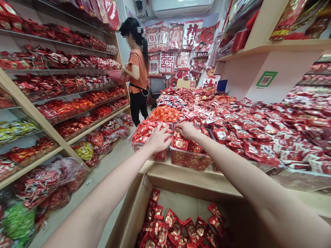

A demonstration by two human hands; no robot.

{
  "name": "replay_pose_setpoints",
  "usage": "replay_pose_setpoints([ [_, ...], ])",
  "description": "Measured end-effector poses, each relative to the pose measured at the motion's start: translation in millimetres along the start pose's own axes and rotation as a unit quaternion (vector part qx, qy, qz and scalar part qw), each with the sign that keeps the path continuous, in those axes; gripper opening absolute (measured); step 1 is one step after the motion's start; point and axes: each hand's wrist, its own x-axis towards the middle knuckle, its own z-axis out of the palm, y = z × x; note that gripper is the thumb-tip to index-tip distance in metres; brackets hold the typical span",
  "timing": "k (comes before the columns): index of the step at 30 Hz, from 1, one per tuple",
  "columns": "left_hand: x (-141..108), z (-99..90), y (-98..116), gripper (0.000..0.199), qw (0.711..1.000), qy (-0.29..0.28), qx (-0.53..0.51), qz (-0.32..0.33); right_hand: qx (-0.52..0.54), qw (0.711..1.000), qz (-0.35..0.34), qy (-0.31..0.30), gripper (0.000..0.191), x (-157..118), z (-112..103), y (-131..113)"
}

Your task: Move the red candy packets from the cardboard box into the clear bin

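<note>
The two hands are apart: the left hand (157, 138) has its fingers spread over the bright red packets (141, 132) in the left clear tub (158, 157), while the right hand (186, 130) bends its fingers over the gold-marked packets (181, 143) in the right clear tub (190, 159), and one cannot tell if it grips any. Both tubs are very full and side by side, so a push could mix the two kinds. They also seem near the table edge (148, 166), so a bump might spill packets into the cardboard box (130, 206) below.
</note>
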Motion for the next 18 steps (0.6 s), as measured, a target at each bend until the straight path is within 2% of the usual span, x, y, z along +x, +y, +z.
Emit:
replay_pose_setpoints([
  [4, 1, 0.4, 1, 0.034, 1.0, 0.006, 0.0, 0.007, 0.005, 0.999, -0.019, 0.042, 0.026, -9, -6, -1],
  [8, 5, 1.2, -2, 0.033, 1.0, -0.014, -0.009, 0.008, 0.006, 0.996, -0.027, 0.084, 0.024, -30, -15, -1],
  [11, 7, 1.8, -3, 0.033, 0.999, -0.026, -0.012, 0.013, 0.035, 0.988, -0.04, 0.143, 0.021, -57, -26, -9],
  [14, 6, 0.7, -3, 0.034, 1.0, -0.018, -0.009, 0.013, 0.112, 0.972, -0.076, 0.19, 0.019, -103, -34, -31],
  [16, 4, -0.8, -2, 0.036, 1.0, -0.003, -0.007, 0.011, 0.178, 0.968, -0.102, 0.141, 0.021, -142, -33, -50],
  [18, 3, -2.4, 0, 0.039, 1.0, 0.008, -0.005, 0.014, 0.232, 0.965, -0.121, 0.01, 0.022, -185, -21, -66],
])
